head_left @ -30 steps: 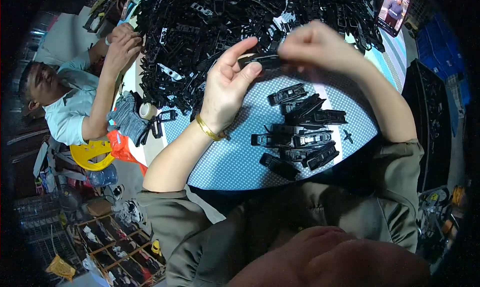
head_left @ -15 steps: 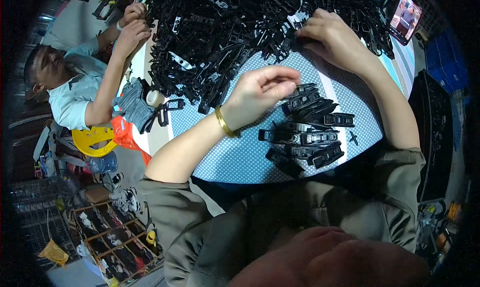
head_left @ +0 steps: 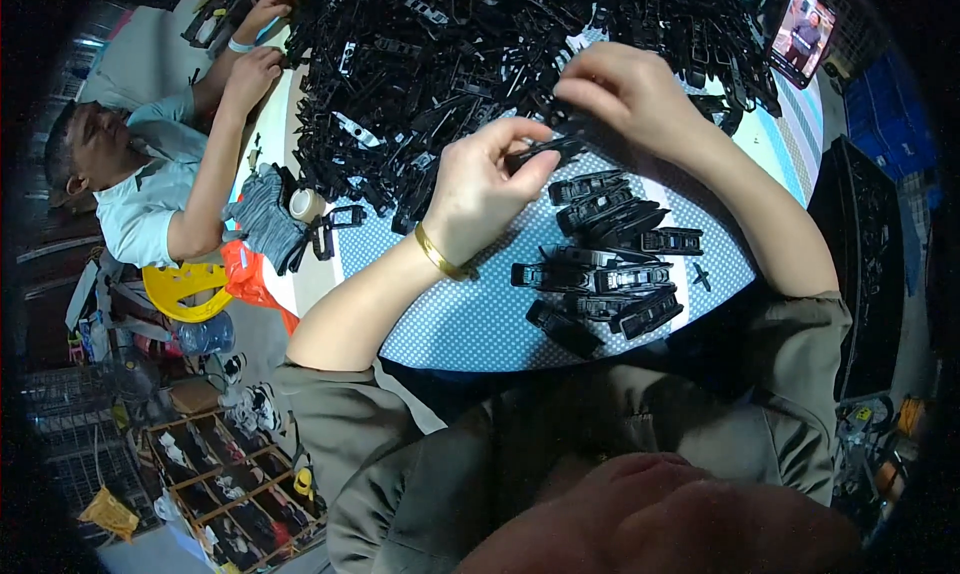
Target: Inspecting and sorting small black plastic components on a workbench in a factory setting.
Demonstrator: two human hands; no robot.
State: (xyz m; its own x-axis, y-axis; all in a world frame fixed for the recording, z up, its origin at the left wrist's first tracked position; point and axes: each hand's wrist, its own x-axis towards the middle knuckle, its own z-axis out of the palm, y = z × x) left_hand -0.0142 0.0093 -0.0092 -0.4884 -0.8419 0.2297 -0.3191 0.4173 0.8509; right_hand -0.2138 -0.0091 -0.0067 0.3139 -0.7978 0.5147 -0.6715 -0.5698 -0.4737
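Moved from the clustered black parts (head_left: pixel 619 279), the left hand (head_left: pixel 482 179) pinches a black piece (head_left: pixel 566 148), while the right hand (head_left: pixel 632 89) curls nearby, its grasp impossible to tell.

Slim black part (head_left: pixel 563 147) (partly hidden) between the left fingers (head_left: pixel 523 128)

We see black parts (head_left: pixel 563 330) and a pale blue cloth (head_left: pixel 440 329) dotted white. Our bracelet (head_left: pixel 433 254) is gold, our sleeves (head_left: pixel 795 344) olive. We also note a yellow stool (head_left: pixel 160 293), an orange-red bag (head_left: pixel 246 276) and mottled grey fabric (head_left: pixel 268 224)
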